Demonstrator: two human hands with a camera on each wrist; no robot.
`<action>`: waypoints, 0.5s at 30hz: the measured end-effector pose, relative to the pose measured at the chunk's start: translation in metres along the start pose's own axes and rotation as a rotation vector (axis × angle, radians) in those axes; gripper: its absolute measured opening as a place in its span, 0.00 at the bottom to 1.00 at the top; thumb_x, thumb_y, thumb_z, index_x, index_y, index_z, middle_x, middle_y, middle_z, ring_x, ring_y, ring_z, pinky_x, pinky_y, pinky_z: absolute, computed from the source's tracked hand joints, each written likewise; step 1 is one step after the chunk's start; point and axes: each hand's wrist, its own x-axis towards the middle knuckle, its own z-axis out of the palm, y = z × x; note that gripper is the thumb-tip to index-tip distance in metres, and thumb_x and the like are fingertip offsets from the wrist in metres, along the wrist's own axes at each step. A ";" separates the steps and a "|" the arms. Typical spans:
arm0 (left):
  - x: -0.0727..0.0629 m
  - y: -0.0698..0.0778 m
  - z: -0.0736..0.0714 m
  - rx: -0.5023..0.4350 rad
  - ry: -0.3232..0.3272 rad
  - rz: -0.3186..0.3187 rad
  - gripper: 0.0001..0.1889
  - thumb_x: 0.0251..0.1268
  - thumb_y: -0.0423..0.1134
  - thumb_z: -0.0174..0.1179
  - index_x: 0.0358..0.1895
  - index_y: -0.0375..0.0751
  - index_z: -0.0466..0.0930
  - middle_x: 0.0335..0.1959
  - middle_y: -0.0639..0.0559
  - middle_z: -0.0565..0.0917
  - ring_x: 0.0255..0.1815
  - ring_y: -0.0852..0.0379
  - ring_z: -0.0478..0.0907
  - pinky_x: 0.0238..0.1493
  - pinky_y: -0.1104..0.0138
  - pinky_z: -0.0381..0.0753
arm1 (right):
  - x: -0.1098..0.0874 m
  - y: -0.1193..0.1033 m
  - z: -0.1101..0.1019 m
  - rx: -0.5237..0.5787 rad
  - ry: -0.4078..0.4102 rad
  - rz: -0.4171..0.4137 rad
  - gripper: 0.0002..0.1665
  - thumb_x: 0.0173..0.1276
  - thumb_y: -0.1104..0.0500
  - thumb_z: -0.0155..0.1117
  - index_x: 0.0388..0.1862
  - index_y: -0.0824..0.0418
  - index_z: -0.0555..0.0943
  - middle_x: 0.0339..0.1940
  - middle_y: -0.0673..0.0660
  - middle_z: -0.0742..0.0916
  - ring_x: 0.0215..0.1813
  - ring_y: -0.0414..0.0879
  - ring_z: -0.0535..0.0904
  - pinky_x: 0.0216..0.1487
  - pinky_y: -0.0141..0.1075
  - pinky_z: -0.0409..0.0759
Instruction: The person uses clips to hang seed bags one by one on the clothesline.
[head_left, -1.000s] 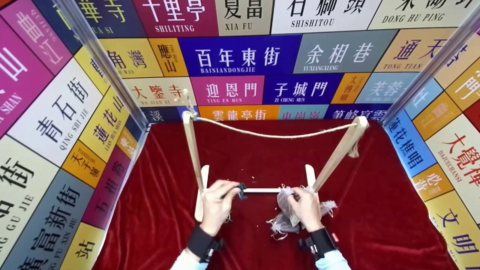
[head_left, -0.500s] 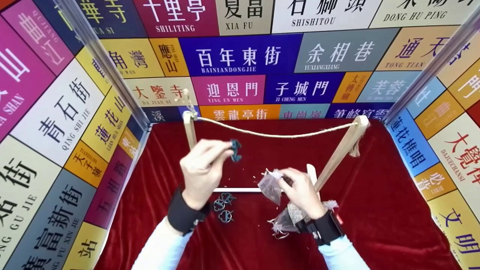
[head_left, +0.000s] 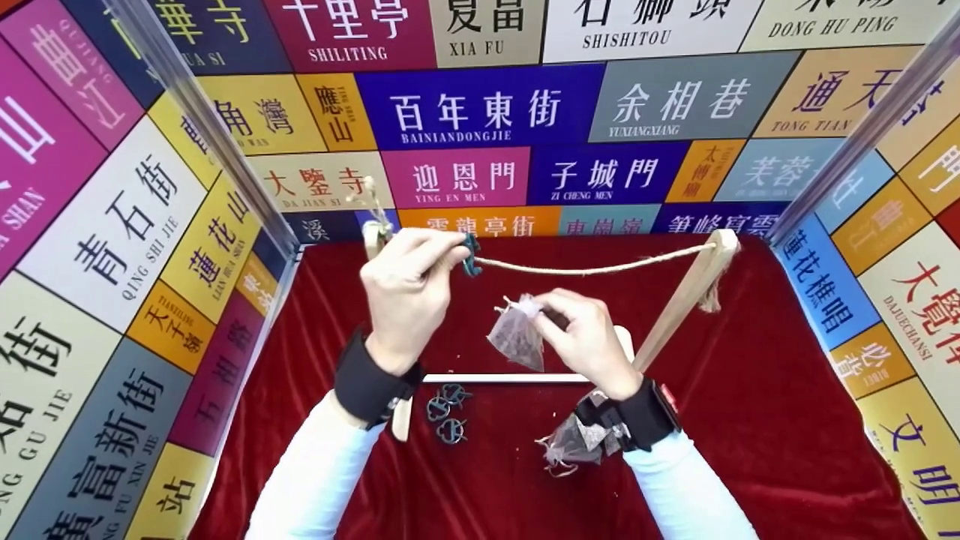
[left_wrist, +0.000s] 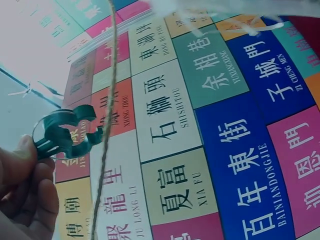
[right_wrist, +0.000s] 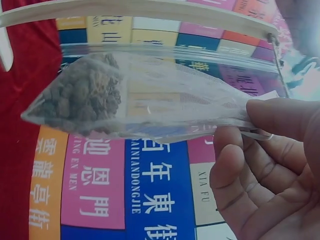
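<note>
Sleeves (head_left: 307, 461), two, pale, each ending in a black wrist band (head_left: 375, 379) that carries small fittings.

Counter (head_left: 487, 499), draped in red cloth with a soft sheen; small pale crumbs scattered on it.

Loose clips (head_left: 451, 431), three, dark green with rings, lying close together on the cloth, left of centre.

Lying pouches (head_left: 574, 442), sheer and pale, with contents, heaped on the cloth at right, partly hidden by the right wrist; exact count cannot be told.

Right hand (head_left: 589, 334): thumb and fingers clamped on the neck of one sheer pouch (head_left: 516, 336). Pouch raised off the counter, slanting; dark brown lumps gathered in its closed end.

Left hand (head_left: 407, 289): thumb and fingertips clamped on the handle end of a green clip (left_wrist: 67, 131), held up by the rope. Clip's jaws stand apart, mouth facing the rope; whether they touch it cannot be told.

Wooden stand, one: low white crossbar (head_left: 510, 379); right post (head_left: 679, 307), leaning outward; left post (head_left: 373, 240), mostly behind the left hand.

Rope (head_left: 585, 271), straw-coloured, strung sagging between the post tops, ends frayed.

Wall panels (head_left: 480, 112), multicoloured, lettered in Chinese characters and romanised names, enclosing the back and both sides.
</note>
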 end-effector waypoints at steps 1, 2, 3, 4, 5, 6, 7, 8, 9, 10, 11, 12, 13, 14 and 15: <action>-0.001 -0.001 0.001 0.007 -0.009 -0.007 0.06 0.53 0.28 0.76 0.35 0.35 0.92 0.31 0.45 0.89 0.33 0.50 0.87 0.39 0.64 0.83 | 0.002 -0.001 0.001 0.008 0.000 0.002 0.07 0.66 0.68 0.70 0.41 0.61 0.89 0.28 0.51 0.84 0.27 0.39 0.73 0.31 0.27 0.68; -0.002 -0.002 0.001 0.015 -0.018 -0.012 0.06 0.53 0.28 0.76 0.35 0.35 0.92 0.31 0.45 0.89 0.33 0.50 0.87 0.38 0.63 0.84 | 0.004 -0.001 0.001 0.016 0.001 0.003 0.07 0.66 0.68 0.70 0.41 0.61 0.89 0.28 0.51 0.84 0.27 0.39 0.73 0.31 0.27 0.68; -0.002 -0.002 0.001 0.020 -0.025 -0.015 0.05 0.54 0.28 0.76 0.35 0.35 0.92 0.31 0.45 0.89 0.33 0.51 0.87 0.39 0.63 0.84 | 0.006 0.000 0.002 0.026 0.002 0.006 0.07 0.66 0.68 0.71 0.42 0.61 0.89 0.28 0.51 0.84 0.26 0.39 0.73 0.31 0.27 0.68; -0.003 -0.003 0.002 0.027 -0.031 -0.016 0.05 0.54 0.29 0.76 0.35 0.35 0.92 0.31 0.45 0.89 0.33 0.51 0.87 0.42 0.63 0.83 | 0.007 0.000 0.003 0.034 0.000 0.008 0.07 0.66 0.68 0.71 0.42 0.61 0.89 0.29 0.51 0.85 0.26 0.39 0.73 0.31 0.27 0.68; -0.004 -0.003 0.002 0.033 -0.036 -0.017 0.05 0.54 0.29 0.76 0.35 0.35 0.92 0.30 0.46 0.89 0.33 0.51 0.87 0.44 0.62 0.82 | 0.008 0.000 0.004 0.043 -0.002 0.014 0.07 0.66 0.68 0.71 0.42 0.61 0.90 0.29 0.51 0.86 0.26 0.39 0.74 0.31 0.26 0.69; -0.005 -0.004 0.002 0.036 -0.040 -0.019 0.05 0.54 0.29 0.76 0.35 0.36 0.92 0.30 0.46 0.89 0.33 0.51 0.87 0.48 0.62 0.80 | 0.009 0.000 0.005 0.053 -0.004 0.018 0.07 0.66 0.68 0.71 0.42 0.61 0.90 0.30 0.51 0.86 0.26 0.39 0.74 0.31 0.26 0.70; -0.006 -0.004 0.003 0.041 -0.044 -0.020 0.05 0.54 0.30 0.76 0.35 0.36 0.92 0.30 0.46 0.89 0.33 0.51 0.87 0.50 0.61 0.79 | 0.010 0.000 0.006 0.063 -0.003 0.022 0.07 0.66 0.68 0.71 0.42 0.61 0.90 0.31 0.51 0.87 0.26 0.39 0.75 0.31 0.26 0.70; -0.007 -0.005 0.003 0.044 -0.047 -0.021 0.05 0.54 0.30 0.76 0.35 0.36 0.92 0.30 0.46 0.89 0.33 0.51 0.87 0.50 0.61 0.79 | 0.011 0.000 0.007 0.074 -0.003 0.027 0.07 0.67 0.68 0.71 0.42 0.61 0.90 0.31 0.52 0.87 0.26 0.39 0.75 0.31 0.26 0.70; -0.008 -0.006 0.004 0.046 -0.050 -0.023 0.05 0.54 0.30 0.76 0.35 0.36 0.92 0.30 0.46 0.89 0.33 0.51 0.87 0.50 0.60 0.79 | 0.012 0.000 0.008 0.085 -0.003 0.033 0.06 0.67 0.67 0.71 0.42 0.61 0.90 0.31 0.52 0.88 0.26 0.39 0.76 0.31 0.26 0.71; -0.008 -0.006 0.004 0.046 -0.052 -0.025 0.06 0.54 0.30 0.76 0.35 0.36 0.92 0.30 0.46 0.89 0.33 0.51 0.87 0.49 0.60 0.79 | 0.012 0.000 0.008 0.093 -0.004 0.038 0.06 0.68 0.67 0.71 0.42 0.61 0.90 0.31 0.52 0.88 0.27 0.39 0.76 0.31 0.26 0.72; -0.009 -0.007 0.005 0.042 -0.053 -0.029 0.06 0.54 0.29 0.76 0.35 0.35 0.92 0.30 0.46 0.89 0.32 0.51 0.87 0.46 0.60 0.80 | 0.013 -0.001 0.008 0.099 -0.003 0.044 0.06 0.68 0.66 0.71 0.42 0.61 0.90 0.32 0.52 0.88 0.27 0.39 0.77 0.31 0.27 0.73; -0.009 -0.007 0.005 0.035 -0.056 -0.034 0.06 0.54 0.29 0.76 0.35 0.35 0.92 0.30 0.46 0.89 0.32 0.51 0.86 0.43 0.61 0.81 | 0.014 -0.001 0.009 0.108 -0.002 0.050 0.06 0.68 0.66 0.71 0.43 0.61 0.90 0.33 0.52 0.89 0.27 0.40 0.78 0.32 0.27 0.73; -0.010 -0.008 0.005 0.030 -0.059 -0.040 0.06 0.54 0.29 0.76 0.35 0.35 0.92 0.30 0.46 0.89 0.32 0.52 0.86 0.39 0.61 0.82 | 0.015 -0.002 0.009 0.118 -0.001 0.057 0.07 0.69 0.66 0.71 0.43 0.61 0.91 0.33 0.52 0.89 0.28 0.40 0.78 0.32 0.28 0.74; -0.011 -0.008 0.005 0.023 -0.062 -0.045 0.06 0.54 0.28 0.76 0.35 0.35 0.92 0.29 0.46 0.89 0.31 0.52 0.86 0.37 0.61 0.83 | 0.017 -0.003 0.009 0.129 -0.003 0.064 0.07 0.69 0.65 0.71 0.44 0.61 0.91 0.33 0.52 0.89 0.28 0.40 0.78 0.32 0.28 0.74; -0.011 -0.008 0.005 0.014 -0.064 -0.054 0.06 0.54 0.28 0.76 0.35 0.35 0.92 0.29 0.46 0.89 0.31 0.52 0.86 0.35 0.61 0.83 | 0.018 -0.004 0.010 0.139 -0.004 0.071 0.07 0.70 0.65 0.70 0.45 0.61 0.91 0.32 0.52 0.88 0.27 0.41 0.79 0.32 0.29 0.74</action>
